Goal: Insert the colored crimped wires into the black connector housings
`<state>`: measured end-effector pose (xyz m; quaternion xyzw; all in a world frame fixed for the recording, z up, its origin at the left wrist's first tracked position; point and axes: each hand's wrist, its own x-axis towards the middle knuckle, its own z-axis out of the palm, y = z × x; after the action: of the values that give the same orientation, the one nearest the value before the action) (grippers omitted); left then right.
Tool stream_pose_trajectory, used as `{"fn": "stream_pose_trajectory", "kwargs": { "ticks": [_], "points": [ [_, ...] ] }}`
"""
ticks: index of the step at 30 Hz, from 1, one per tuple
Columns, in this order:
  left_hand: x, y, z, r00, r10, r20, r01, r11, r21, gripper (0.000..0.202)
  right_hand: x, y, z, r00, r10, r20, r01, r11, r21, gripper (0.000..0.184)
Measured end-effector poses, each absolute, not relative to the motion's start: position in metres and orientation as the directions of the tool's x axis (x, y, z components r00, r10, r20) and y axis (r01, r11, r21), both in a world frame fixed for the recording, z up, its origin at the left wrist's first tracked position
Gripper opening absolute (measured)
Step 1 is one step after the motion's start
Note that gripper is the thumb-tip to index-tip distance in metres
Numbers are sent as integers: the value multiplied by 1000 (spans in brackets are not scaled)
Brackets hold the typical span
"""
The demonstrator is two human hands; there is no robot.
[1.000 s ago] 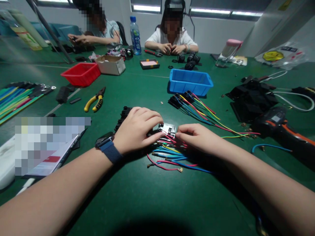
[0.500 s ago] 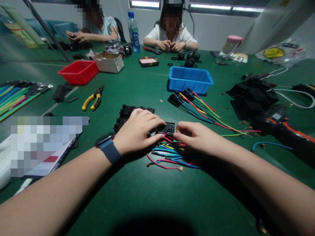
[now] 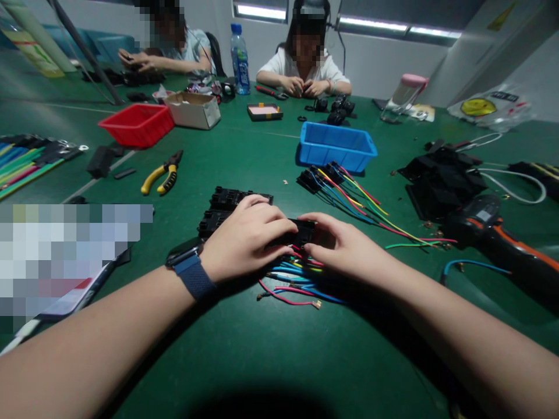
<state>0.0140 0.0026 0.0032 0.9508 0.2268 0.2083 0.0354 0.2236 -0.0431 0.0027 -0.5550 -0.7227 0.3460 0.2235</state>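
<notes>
While both hands met at frame centre: I worked over one black connector block (image 3: pixel 301 231).
Left hand (image 3: pixel 244 241): fingers pressed down on the block's left end.
Right hand (image 3: pixel 345 247): pinched its right end, equally near.
Long axis: ran left to right between my hands.
Wires (image 3: pixel 297 279): fanned toward me, below the block.
Surface (image 3: pixel 262 349): green mat; blue bin (image 3: pixel 336 144) beyond, upper centre.

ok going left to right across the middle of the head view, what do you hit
yellow-handled pliers → left hand on a black plastic connector block → right hand → blue plastic bin, farther back → black and orange power screwdriver
</notes>
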Motion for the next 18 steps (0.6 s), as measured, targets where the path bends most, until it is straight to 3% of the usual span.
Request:
{"fn": "stream_pose_trajectory", "kwargs": {
  "ticks": [11, 18],
  "points": [
    [15, 2, 3, 816, 406, 412, 409, -909, 85, 24, 224, -41, -10, -271, 959, -78, 567, 94, -818, 45],
    [14, 3, 2, 816, 399, 418, 396, -913, 97, 26, 220, -43, -8, -238, 968, -78, 577, 77, -813, 47]
  ]
}}
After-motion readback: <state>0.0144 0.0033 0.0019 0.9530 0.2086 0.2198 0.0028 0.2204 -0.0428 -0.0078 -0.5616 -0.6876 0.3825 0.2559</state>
